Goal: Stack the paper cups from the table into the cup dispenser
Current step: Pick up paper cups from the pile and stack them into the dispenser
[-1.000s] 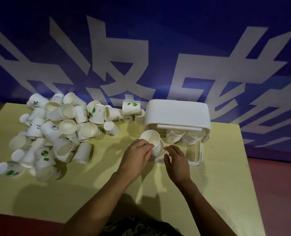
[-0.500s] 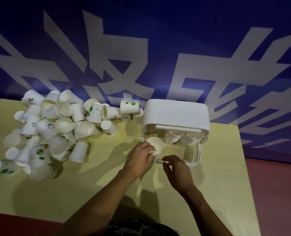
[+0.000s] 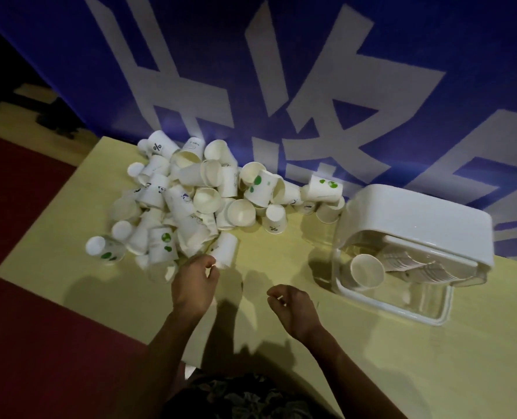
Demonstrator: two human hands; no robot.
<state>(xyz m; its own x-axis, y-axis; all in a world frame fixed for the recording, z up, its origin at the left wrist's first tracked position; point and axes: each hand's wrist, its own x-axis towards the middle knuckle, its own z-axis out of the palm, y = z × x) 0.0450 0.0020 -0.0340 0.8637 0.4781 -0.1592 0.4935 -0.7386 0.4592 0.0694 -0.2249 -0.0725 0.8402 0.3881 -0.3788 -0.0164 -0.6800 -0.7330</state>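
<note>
Lying in a loose heap on the left half of the yellow table (image 3: 281, 343), the paper cups (image 3: 190, 204) are tumbling over one another, some printed with green dots. The left hand (image 3: 195, 282) is reaching the heap's near edge, its fingertips pinching the rim of one toppled cup (image 3: 225, 249). The right hand (image 3: 293, 309) is hovering above the table, fingers loosely curled and holding nothing. The white cup dispenser (image 3: 417, 225) is sitting at the right, holding nested stacks and one cup (image 3: 366, 272) lying mouth outward.
</note>
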